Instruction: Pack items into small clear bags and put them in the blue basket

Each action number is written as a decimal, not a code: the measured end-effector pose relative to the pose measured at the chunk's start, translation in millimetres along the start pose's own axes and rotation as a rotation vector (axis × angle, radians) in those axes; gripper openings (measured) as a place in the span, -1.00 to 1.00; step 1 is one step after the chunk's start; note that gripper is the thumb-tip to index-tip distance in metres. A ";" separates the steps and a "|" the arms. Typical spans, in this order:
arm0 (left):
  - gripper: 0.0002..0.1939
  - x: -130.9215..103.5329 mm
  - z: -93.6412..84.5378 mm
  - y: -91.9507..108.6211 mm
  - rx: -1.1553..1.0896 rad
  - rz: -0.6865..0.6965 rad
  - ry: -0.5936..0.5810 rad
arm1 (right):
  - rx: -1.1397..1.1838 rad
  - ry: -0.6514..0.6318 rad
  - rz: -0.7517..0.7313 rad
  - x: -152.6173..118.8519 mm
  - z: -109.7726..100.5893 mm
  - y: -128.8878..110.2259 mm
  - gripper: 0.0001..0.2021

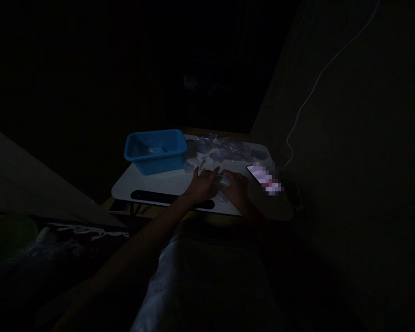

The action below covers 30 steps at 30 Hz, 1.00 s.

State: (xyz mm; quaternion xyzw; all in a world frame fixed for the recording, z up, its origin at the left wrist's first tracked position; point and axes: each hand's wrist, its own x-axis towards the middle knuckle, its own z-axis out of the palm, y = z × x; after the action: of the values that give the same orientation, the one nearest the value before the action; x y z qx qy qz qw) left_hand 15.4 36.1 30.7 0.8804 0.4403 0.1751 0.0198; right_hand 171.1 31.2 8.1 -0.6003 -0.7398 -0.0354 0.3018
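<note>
In the dim head view, a small clear plastic bag (222,180) is between my two hands, above the near part of a white folding table (159,182). My left hand (203,186) grips the bag's left side, with one finger sticking up apart from the rest. On the other side, my right hand (237,188) has its fingers bent and closed on the bag. Just beyond my hands lie small whitish pieces (194,162), too dark to make out. A heap of crumpled clear plastic bags (221,147) covers part of the table's far side.
A blue plastic basin (159,161) with something pale inside stands at the table's left. To the right lies a phone (263,177) with its screen lit. A white cable (309,94) hangs down the right wall. A green basket (10,237) sits low at left.
</note>
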 end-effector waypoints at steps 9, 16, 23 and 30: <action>-0.65 11.4 -4.9 -12.0 0.147 0.062 0.058 | 0.072 -0.040 -0.056 -6.9 -6.0 6.2 -0.86; -0.56 3.2 0.0 -18.1 0.243 0.102 0.022 | 0.024 -0.044 -0.137 -14.8 -8.7 8.0 -0.88; -0.62 0.1 4.6 -29.1 0.282 0.156 0.008 | 0.004 -0.054 -0.256 -26.3 -17.2 10.4 -0.83; -0.59 2.3 10.9 -40.3 0.248 0.167 -0.014 | 0.043 -0.086 -0.299 -38.5 -22.9 12.6 -0.83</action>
State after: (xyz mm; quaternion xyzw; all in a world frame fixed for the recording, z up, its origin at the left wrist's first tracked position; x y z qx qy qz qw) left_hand -10.8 63.8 13.5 0.9108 0.3838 0.1143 -0.1006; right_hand 195.5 -8.2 4.1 -0.4780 -0.8336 -0.0383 0.2741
